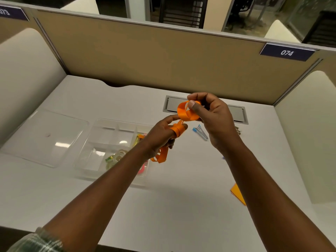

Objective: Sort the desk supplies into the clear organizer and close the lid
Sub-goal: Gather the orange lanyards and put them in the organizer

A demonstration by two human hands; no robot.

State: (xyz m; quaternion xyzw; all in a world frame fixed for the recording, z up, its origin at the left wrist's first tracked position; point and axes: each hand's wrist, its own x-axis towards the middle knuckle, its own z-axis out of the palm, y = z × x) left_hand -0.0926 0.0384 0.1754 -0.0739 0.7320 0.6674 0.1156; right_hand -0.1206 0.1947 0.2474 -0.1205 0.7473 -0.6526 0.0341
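Both hands hold an orange ribbon [185, 113] above the middle of the desk. My right hand [212, 117] pinches a loop of it between thumb and fingers. Several turns of the ribbon are wound round a finger of my left hand [161, 135], and a loose tail hangs below that hand. The clear organizer [101, 135] stands open to the left of my hands, with tape rolls [116, 157] in a front compartment and a pink item partly hidden by my left forearm. Its clear lid [45, 137] lies flat further left.
Blue-topped pins or clips [200, 131] lie on the desk just under my right hand. An orange paper pad [238, 194] shows beside my right forearm. A grey cable hatch [234, 113] sits at the back. Beige partition walls enclose the desk on three sides.
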